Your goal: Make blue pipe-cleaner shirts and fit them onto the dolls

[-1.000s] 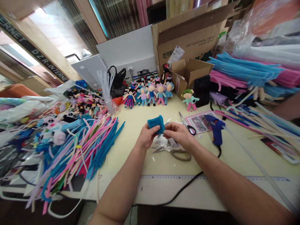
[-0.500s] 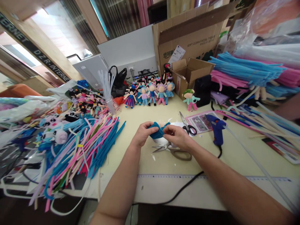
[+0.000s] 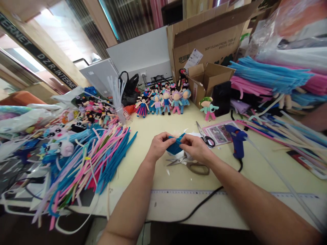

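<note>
Taking the clock from the work in your hands, a loose bundle of long, fuzzy pink, cream and pale-blue stems point(image 3: 102, 153) is lying at nine o'clock, with straight teal stems point(image 3: 116, 161) spreading along its near side. At ten o'clock a clear plastic cup point(image 3: 122, 116) is holding thin translucent rods point(image 3: 116, 92). Your left hand point(image 3: 157, 145) is pinching one side of a small, folded teal-blue piece point(image 3: 174, 148) of fuzzy material, thumb on top; the piece is sitting at the clock's centre, apparently raised off the pale-yellow table point(image 3: 143, 170). Beyond it, at twelve, small fuzzy multicoloured dolls point(image 3: 166, 102) are standing grouped, looking complete. Your right hand point(image 3: 195, 145) is gripping the opposite side between thumb and fingers. Judging by its shape, the piece is already made up as one small panel, and you are still at the bending stage; whether its edges are fastened you cannot tell, and nothing further is showing on it. Grey-handled steel scissors point(image 3: 190, 165) are lying at five o'clock, black-handled steel scissors point(image 3: 203, 135) near two to three. The dark-blue plastic glue gun point(image 3: 237, 140) is resting at three, out of both hands, so any gluing left is waiting.
</note>
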Tool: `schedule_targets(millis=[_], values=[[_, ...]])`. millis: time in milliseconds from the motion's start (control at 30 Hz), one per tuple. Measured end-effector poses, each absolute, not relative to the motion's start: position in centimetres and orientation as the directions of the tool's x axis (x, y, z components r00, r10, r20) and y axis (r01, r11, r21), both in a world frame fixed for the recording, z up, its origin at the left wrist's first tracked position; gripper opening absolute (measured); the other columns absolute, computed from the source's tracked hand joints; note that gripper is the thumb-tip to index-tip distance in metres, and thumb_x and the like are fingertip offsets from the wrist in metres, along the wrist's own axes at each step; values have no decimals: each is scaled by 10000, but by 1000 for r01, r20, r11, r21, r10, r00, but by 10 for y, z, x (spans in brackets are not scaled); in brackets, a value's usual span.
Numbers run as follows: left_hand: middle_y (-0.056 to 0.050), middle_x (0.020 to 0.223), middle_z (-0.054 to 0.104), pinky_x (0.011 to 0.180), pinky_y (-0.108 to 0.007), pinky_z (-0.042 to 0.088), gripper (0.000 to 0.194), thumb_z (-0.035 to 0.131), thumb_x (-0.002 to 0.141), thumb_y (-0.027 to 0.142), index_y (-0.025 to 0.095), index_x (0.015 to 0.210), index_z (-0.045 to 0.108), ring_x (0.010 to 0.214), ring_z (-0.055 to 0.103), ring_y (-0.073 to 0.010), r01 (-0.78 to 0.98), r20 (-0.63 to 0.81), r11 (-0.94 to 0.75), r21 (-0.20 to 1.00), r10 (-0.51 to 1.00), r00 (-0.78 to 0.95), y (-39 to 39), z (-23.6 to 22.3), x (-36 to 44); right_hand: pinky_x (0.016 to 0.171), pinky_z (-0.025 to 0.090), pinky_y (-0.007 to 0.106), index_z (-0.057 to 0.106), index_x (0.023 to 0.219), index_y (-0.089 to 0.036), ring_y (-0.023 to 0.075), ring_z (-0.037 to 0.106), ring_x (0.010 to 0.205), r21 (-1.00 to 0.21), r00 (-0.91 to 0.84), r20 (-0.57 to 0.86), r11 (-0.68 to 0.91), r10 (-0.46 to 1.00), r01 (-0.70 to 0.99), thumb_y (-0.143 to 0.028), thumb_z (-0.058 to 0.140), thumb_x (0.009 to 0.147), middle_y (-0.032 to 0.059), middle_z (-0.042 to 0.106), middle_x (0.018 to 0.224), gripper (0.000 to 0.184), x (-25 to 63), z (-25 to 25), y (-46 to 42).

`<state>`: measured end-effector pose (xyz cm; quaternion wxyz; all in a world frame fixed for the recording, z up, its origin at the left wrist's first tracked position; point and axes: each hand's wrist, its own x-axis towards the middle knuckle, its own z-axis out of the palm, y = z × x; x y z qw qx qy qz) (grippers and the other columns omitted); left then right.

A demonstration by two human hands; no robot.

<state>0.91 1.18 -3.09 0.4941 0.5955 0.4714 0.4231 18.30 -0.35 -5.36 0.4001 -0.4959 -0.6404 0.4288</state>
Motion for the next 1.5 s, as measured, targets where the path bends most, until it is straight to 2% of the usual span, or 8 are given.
schedule_targets(millis=[100,233,433,600,733,967,1267,1500], values=[[29,594,567,538,-210,371,277,729,658,385,134,697,618,554,470,-83,153,51,-78,985,984,169,11,-31,10,514,319,217,591,769,-186,89,417,534,-950,-188,121,169,975,264,-257,582,703,-58,477,570,97,182,-53,-4],[18,689,601,567,-200,375,287,739,659,347,150,840,637,621,503,-88,81,76,-94,992,976,204,13,-31,8,531,335,222,629,935,-183,92,414,547,-971,-206,161,193,965,144,-275,566,729,-57,454,596,234,181,-52,-3],[-5,686,623,577,-215,398,281,747,657,349,129,801,649,619,519,-98,70,60,-80,994,966,251,16,-32,2,651,416,269,660,882,-168,136,532,689,-969,-180,202,223,963,105,-287,572,735,20,615,770,209,185,-51,0],[5,639,610,566,-219,394,251,739,664,346,125,729,642,594,502,-94,129,76,-112,985,964,254,14,-28,3,702,418,281,669,818,-187,148,557,735,-922,-170,270,305,948,238,-229,546,759,21,638,776,143,187,-48,-1],[22,597,582,563,-218,391,254,729,672,358,130,683,618,572,483,-86,140,71,-105,985,970,233,13,-27,4,707,425,283,669,824,-183,151,566,736,-932,-185,249,288,951,222,-250,546,770,23,648,777,150,187,-47,-3],[-37,815,681,676,-248,447,325,754,650,323,138,910,690,715,576,-123,64,-12,-10,998,945,327,16,-30,-2,727,440,290,691,836,-193,166,592,777,-952,-137,219,242,966,189,-321,546,790,31,675,814,199,193,-51,4],[-27,729,669,650,-248,448,246,702,694,334,134,837,707,660,551,-116,167,21,-77,983,949,314,14,-24,-2,544,377,236,666,721,-162,121,505,605,-954,-159,161,195,974,227,-420,549,794,9,601,645,293,196,-42,0],[-34,785,666,651,-242,448,300,718,694,359,136,892,690,678,554,-111,112,-8,-33,993,937,350,15,-28,-4,541,383,227,695,776,-174,115,519,607,-957,-230,172,218,958,190,-348,636,732,6,625,679,189,195,-42,0]])
